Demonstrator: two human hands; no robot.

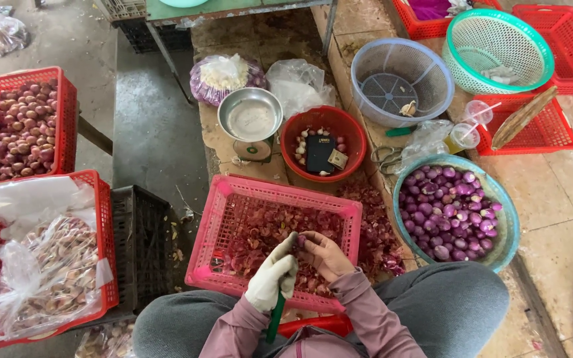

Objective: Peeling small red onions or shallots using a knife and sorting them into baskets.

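Observation:
My left hand (271,278) wears a white glove and grips a green-handled knife (275,318). Its fingertips meet my bare right hand (324,254), which pinches a small purple shallot (302,240) between the fingers. Both hands hover over a pink plastic basket (233,192) filled with reddish shallot skins. To the right, a teal basin (505,219) holds many peeled purple shallots.
A red bowl (359,142) with a few bulbs and a dark wallet sits beyond the basket, beside a metal-pan scale (252,118). Red crates (67,113) of shallots and bagged garlic stand at left. Colanders (402,79) and red trays are at upper right. A black crate (142,245) lies left.

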